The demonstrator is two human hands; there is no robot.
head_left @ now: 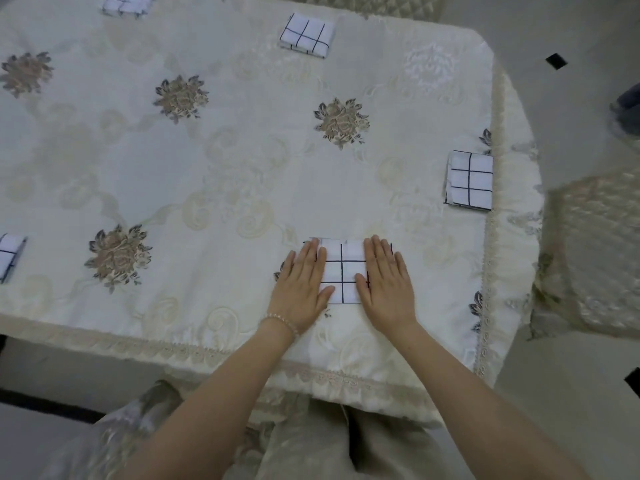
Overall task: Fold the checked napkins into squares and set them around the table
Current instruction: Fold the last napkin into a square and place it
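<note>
napkin (343, 271) folded square, pressed flat under left hand (303, 285) and right hand (386, 282).

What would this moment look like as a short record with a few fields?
scene: table under a floral tablecloth
left hand: flat on the near napkin, bracelet at the wrist
right hand: flat on the same napkin
other folded napkins: far edge, right edge, far left corner, left edge
fingers: straight, pressing
</note>
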